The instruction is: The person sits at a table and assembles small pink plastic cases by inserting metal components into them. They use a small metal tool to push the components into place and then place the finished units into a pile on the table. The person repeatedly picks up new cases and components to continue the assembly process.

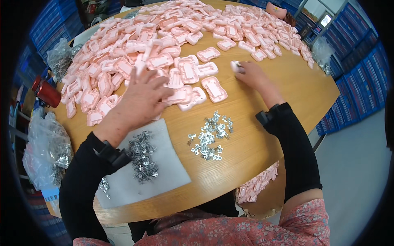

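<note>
Over the near side of a big heap of pink plastic shells point(188, 71), my left hand point(141, 94) reaches with its fingers spread. A blurred pink shell point(141, 63) stands tilted by its fingertips; whether they touch it I cannot tell. My right hand point(251, 76) is closed at the right of the heap, its fingers pinching a small pale piece point(236, 66) that they partly cover. Between my arms lie a loose pile of shiny metal clips point(209, 137) on the wood and a darker pile of small metal parts point(143, 158) on a white foam sheet point(170, 176).
The round-edged wooden table point(246, 135) carries everything. Plastic bags of metal parts point(49, 143) and a red flask point(47, 92) are at the left. Blue crates point(357, 86) line the right. A box of pink pieces point(258, 186) sits below the table's front edge.
</note>
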Tool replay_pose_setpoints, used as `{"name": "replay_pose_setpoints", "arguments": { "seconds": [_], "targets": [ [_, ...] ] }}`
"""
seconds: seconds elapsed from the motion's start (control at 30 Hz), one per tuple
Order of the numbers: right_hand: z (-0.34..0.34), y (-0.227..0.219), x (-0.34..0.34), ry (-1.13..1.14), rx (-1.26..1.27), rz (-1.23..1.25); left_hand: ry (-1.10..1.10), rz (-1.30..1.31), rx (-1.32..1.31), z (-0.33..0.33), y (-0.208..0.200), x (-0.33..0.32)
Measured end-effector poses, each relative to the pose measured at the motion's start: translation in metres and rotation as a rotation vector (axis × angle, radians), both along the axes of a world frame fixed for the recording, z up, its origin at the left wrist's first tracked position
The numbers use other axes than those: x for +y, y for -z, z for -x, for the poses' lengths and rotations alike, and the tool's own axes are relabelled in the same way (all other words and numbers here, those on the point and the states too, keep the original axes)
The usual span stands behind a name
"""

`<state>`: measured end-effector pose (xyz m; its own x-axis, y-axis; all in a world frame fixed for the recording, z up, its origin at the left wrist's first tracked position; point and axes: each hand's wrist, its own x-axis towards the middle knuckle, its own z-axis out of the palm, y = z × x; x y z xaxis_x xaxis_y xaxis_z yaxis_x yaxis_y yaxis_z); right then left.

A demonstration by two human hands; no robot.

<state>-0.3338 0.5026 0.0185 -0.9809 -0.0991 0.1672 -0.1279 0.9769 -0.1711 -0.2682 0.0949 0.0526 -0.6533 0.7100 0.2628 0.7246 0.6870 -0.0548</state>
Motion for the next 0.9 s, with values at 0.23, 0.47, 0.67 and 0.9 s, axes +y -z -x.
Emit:
{"name": "replay_pose_setpoints", "arguments": {
  "seconds": [0.23,0.47,0.67,0.9],
  "targets": [
    [-0.013,-0.003,-0.050,-0.316,0.243,0.105,-0.030,0.060,0.031,-0.005,-0.028,0.036],
    [-0.144,-0.103,0.008,-0.201,0.452,0.157,0.420,-0.042,0.034,0.016,0.016,0.123],
    [-0.327,-0.039,0.073,0.190,-0.564,0.622,0.237,0.094,-0.325,0.031,0.015,0.143],
    [-0.534,0.226,-0.010,0.316,-1.112,0.173,0.196,0.032,-0.249,0.041,0.015,0.154]
  ]
}}
